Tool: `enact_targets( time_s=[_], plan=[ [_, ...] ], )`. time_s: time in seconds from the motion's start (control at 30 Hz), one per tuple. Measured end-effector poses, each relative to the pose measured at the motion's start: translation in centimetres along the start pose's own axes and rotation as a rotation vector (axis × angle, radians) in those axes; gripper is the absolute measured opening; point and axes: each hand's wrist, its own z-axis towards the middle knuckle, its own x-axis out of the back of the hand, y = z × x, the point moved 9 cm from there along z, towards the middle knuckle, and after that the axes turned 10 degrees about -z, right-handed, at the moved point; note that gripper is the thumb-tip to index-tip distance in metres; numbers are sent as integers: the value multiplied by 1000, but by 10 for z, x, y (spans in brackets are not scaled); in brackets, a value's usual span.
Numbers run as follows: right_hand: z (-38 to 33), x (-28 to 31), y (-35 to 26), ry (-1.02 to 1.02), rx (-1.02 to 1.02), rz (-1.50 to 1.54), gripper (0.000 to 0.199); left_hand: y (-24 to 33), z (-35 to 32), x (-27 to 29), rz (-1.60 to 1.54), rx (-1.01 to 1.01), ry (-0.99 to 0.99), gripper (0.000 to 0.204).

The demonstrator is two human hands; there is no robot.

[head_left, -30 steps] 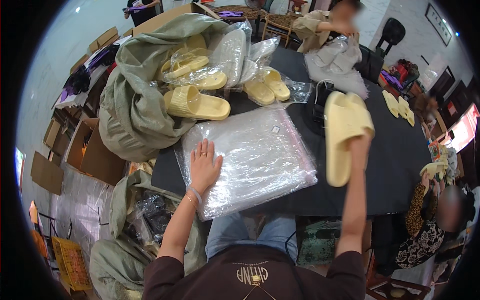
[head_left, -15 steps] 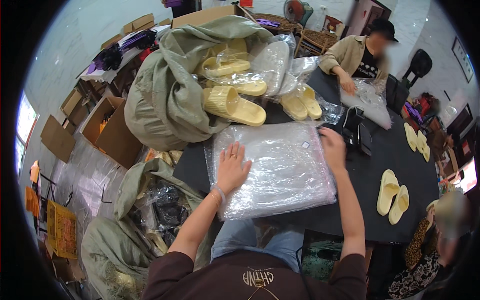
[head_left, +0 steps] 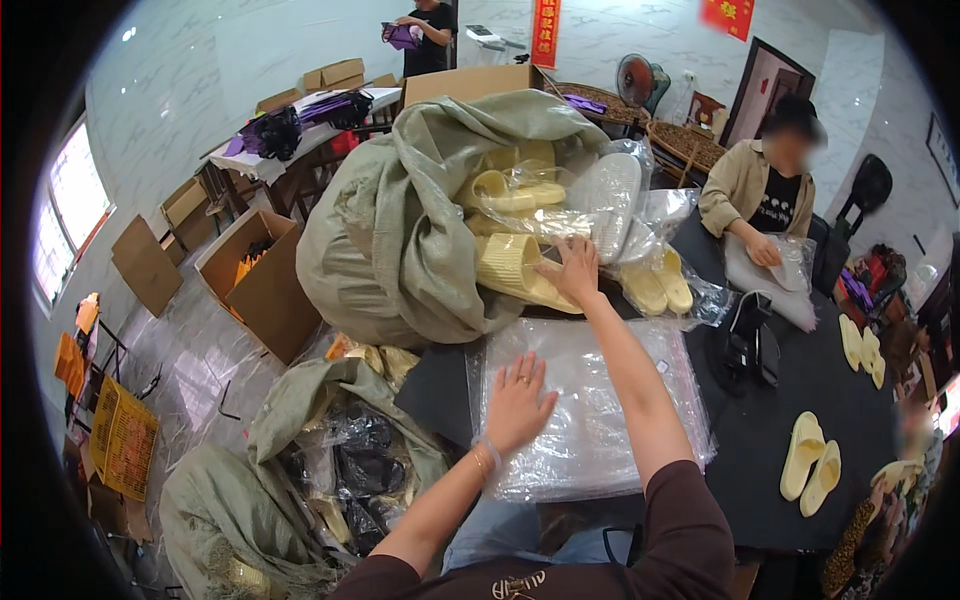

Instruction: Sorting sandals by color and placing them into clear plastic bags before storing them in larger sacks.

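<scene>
My left hand (head_left: 516, 405) lies open, its fingers spread, on a flat stack of clear plastic bags (head_left: 600, 440) at the near edge of the black table. Stretched forward past the stack, my right hand (head_left: 574, 270) is at a pale yellow slipper (head_left: 508, 262) with a ridged strap; its fingers look apart, over the slipper's sole. That slipper rests at the mouth of a big grey-green woven sack (head_left: 385, 235). More yellow slippers (head_left: 520, 190) and a white slipper (head_left: 614, 195) in clear wrapping lie behind it. Beside my right forearm sits a wrapped yellow pair (head_left: 658, 285).
A black device (head_left: 748, 340) stands right of the stack. Unwrapped yellow pairs (head_left: 808, 465) lie along the table's right side. Across the table, a person (head_left: 765, 190) handles clear bags (head_left: 775, 285). A second sack (head_left: 330, 420) and an open carton (head_left: 255, 290) are at the left.
My right hand has left the right edge of the bag stack and moved forward and left to the ridged slipper. My left hand stays on the stack. The view has tilted up.
</scene>
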Motion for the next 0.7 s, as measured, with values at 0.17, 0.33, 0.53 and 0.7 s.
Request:
enact_targets(
  time_s=[0.17,0.33,0.53,0.7],
  plan=[
    [44,-47,-31,-93,244,-24,47,-4,4,4,-3,9,10,59],
    [84,-147,115,-545,-43,102,38,54,33,3,-87,-188,4,58],
    [41,-94,-32,-444,0,195,43,-4,-5,-1,-36,25,15,57],
    [22,40,25,15,137,91,40,10,1,4,-37,-43,34,57]
  ],
)
